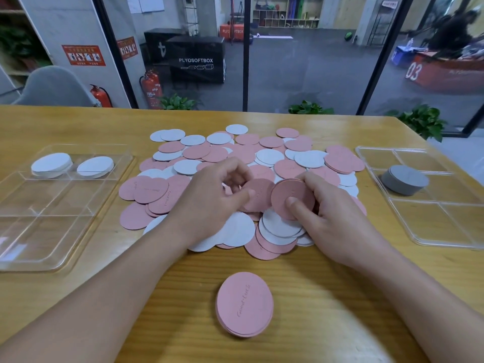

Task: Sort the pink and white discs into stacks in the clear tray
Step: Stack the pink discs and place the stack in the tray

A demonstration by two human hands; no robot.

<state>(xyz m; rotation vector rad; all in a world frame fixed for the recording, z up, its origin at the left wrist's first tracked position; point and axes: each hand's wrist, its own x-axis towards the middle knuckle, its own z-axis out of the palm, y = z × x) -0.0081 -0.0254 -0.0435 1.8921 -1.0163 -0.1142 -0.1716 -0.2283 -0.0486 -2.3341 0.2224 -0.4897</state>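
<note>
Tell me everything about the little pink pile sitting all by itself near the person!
The small pink stack is a few round, thin discs that look like card or felt, piled slightly unevenly so lower edges peek out. Faint cursive writing runs across the top disc. It lies flat on the wooden table, between the two forearms, apart from the big heap. Neither hand touches it.

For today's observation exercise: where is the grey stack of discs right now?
In the head view the grey stack of discs sits in the clear tray on the right, in a middle compartment, beyond the right hand.
</note>
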